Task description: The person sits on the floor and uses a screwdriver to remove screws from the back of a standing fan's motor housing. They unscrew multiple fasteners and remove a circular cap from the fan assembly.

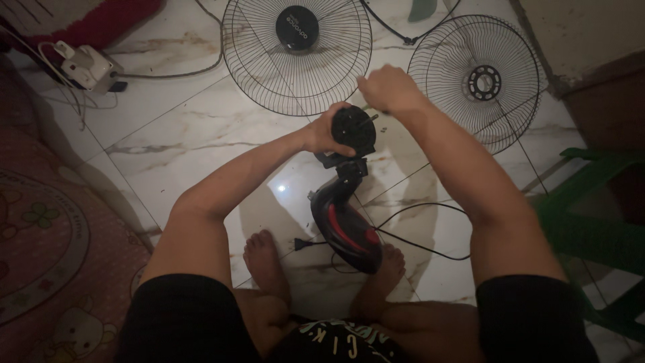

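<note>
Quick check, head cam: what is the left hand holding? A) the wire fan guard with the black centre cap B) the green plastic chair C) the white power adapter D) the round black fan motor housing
D: the left hand wraps the round black fan motor housing atop the black and red fan stand; the two round wire fan guards lie untouched on the marble floor tiles.

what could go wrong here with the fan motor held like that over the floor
1. The left hand alone grips the fan motor while the right hand works at its shaft; the motor may twist or slip.
2. Small parts could drop onto the tiled floor and roll off unseen in the dim light.
3. The power cord loops beside the bare feet, so it could snag a foot and tug the fan base.
</note>
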